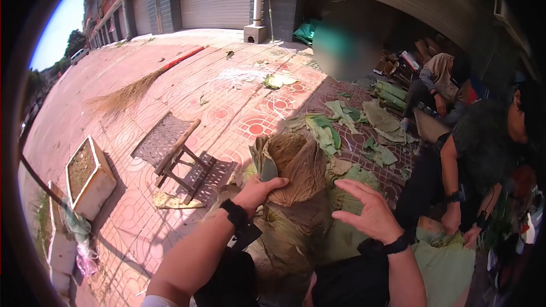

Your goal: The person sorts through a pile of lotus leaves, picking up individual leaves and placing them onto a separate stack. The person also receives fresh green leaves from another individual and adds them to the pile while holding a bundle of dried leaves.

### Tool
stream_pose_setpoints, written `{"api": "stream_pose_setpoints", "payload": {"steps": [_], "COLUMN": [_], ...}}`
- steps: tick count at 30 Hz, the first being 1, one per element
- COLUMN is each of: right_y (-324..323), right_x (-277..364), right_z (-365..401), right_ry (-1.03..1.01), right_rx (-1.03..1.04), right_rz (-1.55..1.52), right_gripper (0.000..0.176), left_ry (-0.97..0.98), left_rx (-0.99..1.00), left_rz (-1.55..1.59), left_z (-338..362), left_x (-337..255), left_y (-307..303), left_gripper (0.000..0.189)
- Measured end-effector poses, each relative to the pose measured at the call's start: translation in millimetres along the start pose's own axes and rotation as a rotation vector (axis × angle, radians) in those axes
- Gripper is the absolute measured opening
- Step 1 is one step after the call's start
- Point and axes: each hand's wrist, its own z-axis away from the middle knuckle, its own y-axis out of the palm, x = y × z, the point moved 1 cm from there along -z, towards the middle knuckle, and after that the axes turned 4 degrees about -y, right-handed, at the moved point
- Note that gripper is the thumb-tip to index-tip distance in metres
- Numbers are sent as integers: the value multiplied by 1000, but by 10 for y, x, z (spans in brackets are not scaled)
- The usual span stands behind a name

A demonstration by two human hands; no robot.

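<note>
My left hand (257, 191) grips the lower edge of a big dried brownish leaf (296, 165) that stands up above a pile of large green leaves (307, 227) on my lap. My right hand (367, 211) hovers just right of that leaf, fingers spread, holding nothing. Both wrists wear black bands.
Loose green leaves (335, 122) litter the red patterned paving ahead. A small wooden stool (182, 162) stands to the left, a planter box (88, 176) further left, a broom (136, 88) beyond. A person in dark clothes (478, 165) sits at right, another person (441, 82) crouches behind.
</note>
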Motion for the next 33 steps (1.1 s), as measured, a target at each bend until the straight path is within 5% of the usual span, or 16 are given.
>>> {"api": "stream_pose_setpoints", "payload": {"steps": [6,9,10,14,17,19,20,21,26,29,33], "right_y": [778,904,903,1028,1087,1168,1213,1212,895,482,521], "right_x": [-318,-535,-523,-497,-505,-763,-825,-834,-1302,-375,52], "right_z": [-484,-583,-628,-670,-696,-700,-716,-719,-594,-496,-490], "right_ry": [-117,117,174,391,394,373,378,360,143,-3,-316], "right_rx": [-28,-380,-510,-504,-467,-440,-421,-434,-509,-506,-362], "right_rz": [43,-60,-42,91,134,-236,-716,-783,-225,104,316], "right_gripper": [53,47,58,99,98,86,65,53,23,9,10], "left_ry": [-66,-28,-29,-54,-72,-53,-44,-3,123,130,125], "left_rx": [51,46,34,-11,37,42,-24,-22,-52,-99,-93], "left_rz": [-24,19,24,-27,-14,13,-122,-128,-235,-274,-390], "left_z": [26,7,-25,-154,-211,-183,-282,-319,-229,-214,-318], "left_x": [-34,-63,-43,82,128,120,211,279,207,232,337], "left_y": [87,84,64,-32,1,-2,-65,-101,-138,-188,-132], "left_gripper": [39,39,38,35,35,32,29,27,33,34,36]}}
